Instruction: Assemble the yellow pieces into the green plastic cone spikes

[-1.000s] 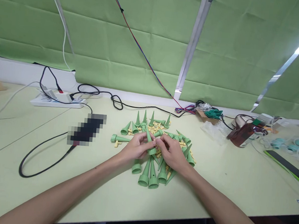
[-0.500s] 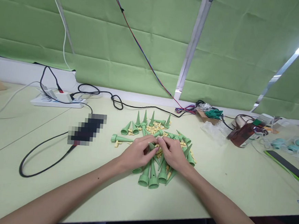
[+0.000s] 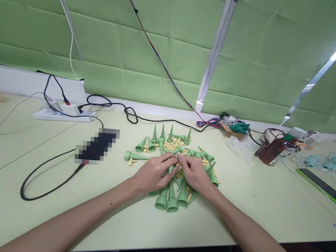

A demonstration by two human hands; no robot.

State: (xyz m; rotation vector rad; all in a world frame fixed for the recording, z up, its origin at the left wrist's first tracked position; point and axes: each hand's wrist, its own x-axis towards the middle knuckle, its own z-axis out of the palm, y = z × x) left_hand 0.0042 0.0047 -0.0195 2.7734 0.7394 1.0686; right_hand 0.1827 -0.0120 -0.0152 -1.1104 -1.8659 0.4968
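My left hand [image 3: 154,172] is closed around a hollow green plastic spike [image 3: 171,166], its pointed end showing between the fingers. Right beside it, my right hand [image 3: 196,172] is pinched, its fingertips meeting those of the left. A small yellow plastic fitting [image 3: 177,165] shows at the right fingertips; most of it is hidden. Under and around both hands spreads a pile of similar green spikes [image 3: 172,204] and small yellow fittings [image 3: 172,145]. Several spikes stand point up [image 3: 155,134] at the back, while others lie on their sides.
A dark pixelated device [image 3: 98,147] with a black cable lies on the table [image 3: 96,225] at left, before a white power strip [image 3: 64,114]. At right are a brown bottle [image 3: 275,152], a crumpled plastic bag [image 3: 242,147] and a green-edged phone [image 3: 323,186].
The spike in my left hand has tilted, and more of its pointed end shows below the fingers. My right hand has barely moved; the pile looks the same.
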